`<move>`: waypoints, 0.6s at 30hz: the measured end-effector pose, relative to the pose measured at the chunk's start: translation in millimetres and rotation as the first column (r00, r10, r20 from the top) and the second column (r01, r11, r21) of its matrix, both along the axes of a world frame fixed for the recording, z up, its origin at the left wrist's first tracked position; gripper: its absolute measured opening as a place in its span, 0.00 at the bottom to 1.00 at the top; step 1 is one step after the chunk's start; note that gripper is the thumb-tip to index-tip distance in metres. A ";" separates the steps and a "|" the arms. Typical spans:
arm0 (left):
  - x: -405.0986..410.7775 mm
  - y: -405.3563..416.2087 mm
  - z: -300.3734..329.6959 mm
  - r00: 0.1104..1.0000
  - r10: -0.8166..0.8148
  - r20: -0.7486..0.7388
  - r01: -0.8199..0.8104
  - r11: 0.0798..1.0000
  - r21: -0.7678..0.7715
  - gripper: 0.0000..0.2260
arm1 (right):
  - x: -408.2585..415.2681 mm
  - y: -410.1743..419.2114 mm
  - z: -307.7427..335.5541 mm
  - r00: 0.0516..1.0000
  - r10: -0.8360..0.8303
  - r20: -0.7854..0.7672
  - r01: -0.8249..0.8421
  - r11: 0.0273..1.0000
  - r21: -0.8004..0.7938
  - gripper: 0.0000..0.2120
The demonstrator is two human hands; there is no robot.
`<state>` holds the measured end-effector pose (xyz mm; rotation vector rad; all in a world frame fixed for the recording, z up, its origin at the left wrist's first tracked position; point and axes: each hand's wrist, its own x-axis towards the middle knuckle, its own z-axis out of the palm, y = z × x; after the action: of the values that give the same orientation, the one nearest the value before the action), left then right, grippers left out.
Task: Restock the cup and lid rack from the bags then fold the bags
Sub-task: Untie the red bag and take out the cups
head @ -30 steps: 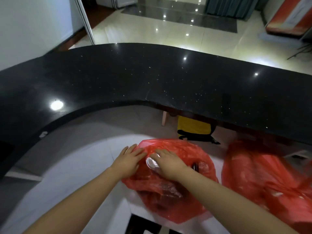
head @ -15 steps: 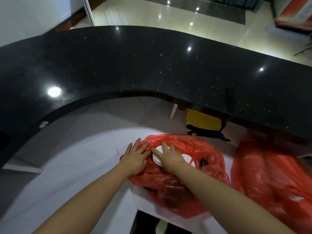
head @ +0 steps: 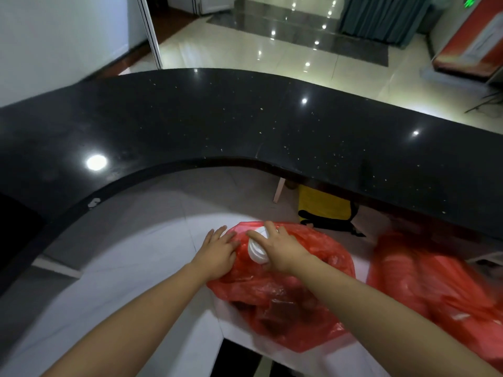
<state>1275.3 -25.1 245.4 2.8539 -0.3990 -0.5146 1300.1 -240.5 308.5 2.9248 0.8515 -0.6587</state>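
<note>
Gripping white lids (head: 255,250), probably, right hand (head: 283,247) in red bag (head: 299,295).

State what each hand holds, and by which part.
Right hand grips white lid stack round its top end; left hand rests on red bag.

Ceiling lights are glaring off the black counter (head: 245,126) before me; under it, things are looking dim, blurry, and bent.

Glossy speckled stone-like counter (head: 245,126); thin crinkled red plastic bag (head: 313,268); white lids (head: 257,250), probably plastic.
</note>
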 end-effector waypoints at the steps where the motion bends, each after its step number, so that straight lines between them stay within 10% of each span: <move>1: -3.6 0.1 9.4 0.997 0.041 0.065 -0.037 0.997 -0.064 0.23 | 1.2 -0.9 7.7 1.000 -0.001 0.019 0.001 1.000 0.017 0.47; 5: -28.5 -6.6 52.1 0.945 0.279 0.171 -0.198 0.903 -0.382 0.15 | 1.9 4.1 37.7 0.997 0.002 0.074 -0.012 0.991 0.134 0.47; 9: -76.9 -25.0 95.5 0.767 0.547 -0.335 -0.567 0.334 -0.753 0.13 | -17.6 22.9 56.2 0.987 0.099 0.130 -0.126 0.966 0.225 0.47; 13: -141.6 -27.1 110.8 0.550 0.632 -0.547 -0.652 -0.085 -0.753 0.16 | -63.0 49.4 62.1 0.962 0.249 0.111 -0.272 0.909 0.316 0.46; 18: -235.5 -2.6 115.1 0.359 0.636 -0.682 -0.664 -0.340 -0.666 0.15 | -134.1 86.4 59.9 0.886 0.462 0.051 -0.445 0.813 0.375 0.54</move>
<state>1039.7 -27.7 360.4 1.2491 0.8100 0.0636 1166.0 -154.1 368.4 2.8211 1.7906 -0.5667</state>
